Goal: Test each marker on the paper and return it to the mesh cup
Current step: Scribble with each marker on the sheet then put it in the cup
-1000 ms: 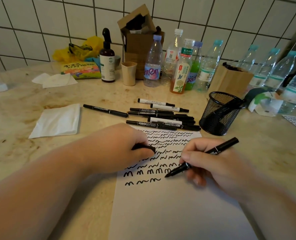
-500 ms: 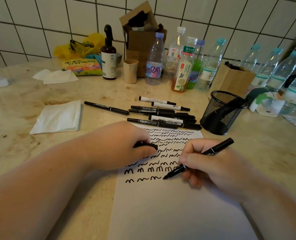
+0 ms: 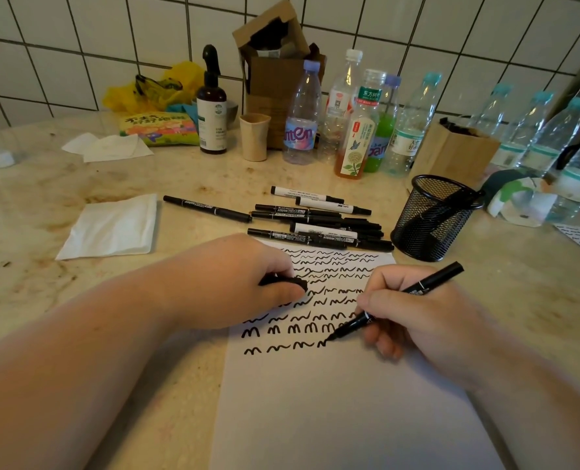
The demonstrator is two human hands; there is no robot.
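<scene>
The right hand (image 3: 414, 320) rests on the paper (image 3: 343, 401), fingers curled round a marker (image 3: 397, 300), tip touching the lowest row of squiggles. The left hand (image 3: 234, 283), knuckles up on the paper's left edge, pinches a black cap (image 3: 287, 283). Loose markers (image 3: 315, 222) lie just beyond the paper; the cup (image 3: 431, 218) stands beyond its right corner.
</scene>
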